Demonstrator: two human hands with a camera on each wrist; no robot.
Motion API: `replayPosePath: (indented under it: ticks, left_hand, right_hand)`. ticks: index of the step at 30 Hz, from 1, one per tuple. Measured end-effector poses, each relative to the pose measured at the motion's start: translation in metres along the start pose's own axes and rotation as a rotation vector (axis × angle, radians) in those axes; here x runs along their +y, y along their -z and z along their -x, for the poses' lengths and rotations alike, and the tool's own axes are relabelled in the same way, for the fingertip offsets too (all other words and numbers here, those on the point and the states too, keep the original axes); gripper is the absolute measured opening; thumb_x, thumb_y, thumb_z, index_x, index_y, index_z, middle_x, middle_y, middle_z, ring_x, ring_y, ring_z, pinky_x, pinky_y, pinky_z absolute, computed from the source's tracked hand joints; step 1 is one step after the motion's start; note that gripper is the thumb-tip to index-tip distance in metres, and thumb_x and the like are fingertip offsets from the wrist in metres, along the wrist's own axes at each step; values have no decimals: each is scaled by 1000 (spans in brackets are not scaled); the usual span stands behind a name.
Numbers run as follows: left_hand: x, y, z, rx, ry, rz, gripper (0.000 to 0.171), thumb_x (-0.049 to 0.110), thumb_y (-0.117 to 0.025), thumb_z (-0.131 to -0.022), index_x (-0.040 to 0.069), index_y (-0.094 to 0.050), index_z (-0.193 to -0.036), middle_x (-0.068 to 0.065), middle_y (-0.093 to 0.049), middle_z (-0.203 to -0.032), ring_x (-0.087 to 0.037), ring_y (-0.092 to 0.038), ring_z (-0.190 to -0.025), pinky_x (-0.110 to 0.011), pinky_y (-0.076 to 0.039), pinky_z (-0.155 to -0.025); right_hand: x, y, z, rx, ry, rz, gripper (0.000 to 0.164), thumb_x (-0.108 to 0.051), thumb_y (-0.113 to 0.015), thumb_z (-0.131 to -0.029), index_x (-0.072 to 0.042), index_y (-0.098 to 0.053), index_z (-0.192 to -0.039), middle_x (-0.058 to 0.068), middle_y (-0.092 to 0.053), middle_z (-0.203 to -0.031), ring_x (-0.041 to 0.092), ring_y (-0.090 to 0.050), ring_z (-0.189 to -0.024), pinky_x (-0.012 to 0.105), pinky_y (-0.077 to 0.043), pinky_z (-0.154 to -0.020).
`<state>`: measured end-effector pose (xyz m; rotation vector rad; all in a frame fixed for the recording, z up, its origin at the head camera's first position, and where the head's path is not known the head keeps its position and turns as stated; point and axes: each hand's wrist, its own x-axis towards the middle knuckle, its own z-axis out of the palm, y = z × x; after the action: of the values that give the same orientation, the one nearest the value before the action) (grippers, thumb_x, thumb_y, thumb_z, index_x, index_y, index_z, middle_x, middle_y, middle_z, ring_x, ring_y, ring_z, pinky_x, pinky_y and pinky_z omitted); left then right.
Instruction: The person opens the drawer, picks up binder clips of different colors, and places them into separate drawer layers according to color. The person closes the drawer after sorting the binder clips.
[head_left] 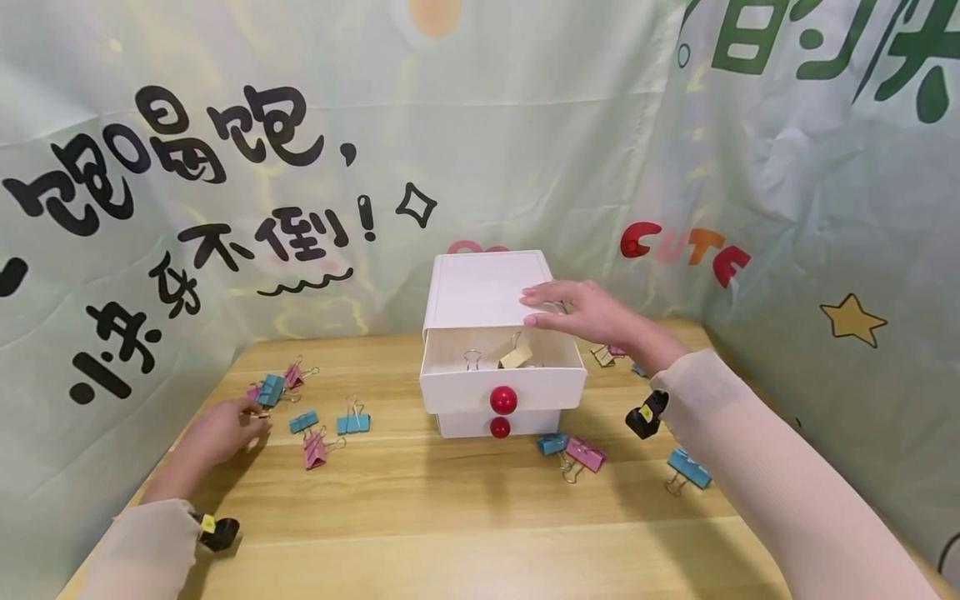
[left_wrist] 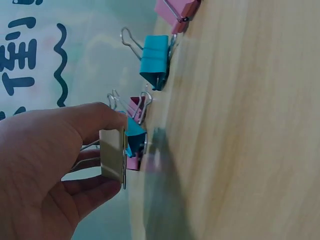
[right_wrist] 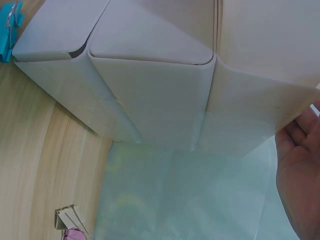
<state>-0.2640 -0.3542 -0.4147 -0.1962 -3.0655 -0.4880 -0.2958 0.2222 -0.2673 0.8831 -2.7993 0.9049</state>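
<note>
My left hand (head_left: 217,435) is at the left side of the table, pinching a cream binder clip (left_wrist: 111,154) between thumb and fingers. Just beyond that clip sit a blue binder clip (head_left: 271,390) and pink ones (head_left: 294,375). In the middle stands a white drawer box (head_left: 487,287) with red knobs. Its upper drawer (head_left: 457,390) is pulled out, with a cream binder clip (head_left: 515,357) and other clip handles showing inside. My right hand (head_left: 581,310) rests with extended fingers on the right edge of the box top; the right wrist view shows its palm (right_wrist: 305,170) beside the box wall.
More blue clips (head_left: 353,423) and a pink clip (head_left: 315,450) lie between my left hand and the box. Right of the box are a pink clip (head_left: 585,454), blue clips (head_left: 688,468) and a cream clip (head_left: 602,356). A printed curtain (head_left: 480,167) hangs behind the table.
</note>
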Motion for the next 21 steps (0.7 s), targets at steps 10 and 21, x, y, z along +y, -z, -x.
replayPosePath:
  ticks: [10,21]
  left_hand:
    - [18,9,-4,80,-99,-28,37,29,-64,-95,-2,-64,-115,-27,-64,-113,-47,-60,-101,-62,-45,-86]
    - [57,24,-2,148,-201,2,38,33,-64,-96,3,-66,-119,-19,-65,-111,-35,-64,-94,-55,-50,-80]
  right_hand:
    - [0,0,0,3,2,-6,56,-58,-65,-88,-25,-63,-133,-7,-51,-143,21,-40,-136,55,-34,-107]
    - [-1,0,0,-2,7,1,56,-58,-65,-88,-24,-63,-133,-7,-51,-143,22,-40,-137,56,-34,-107]
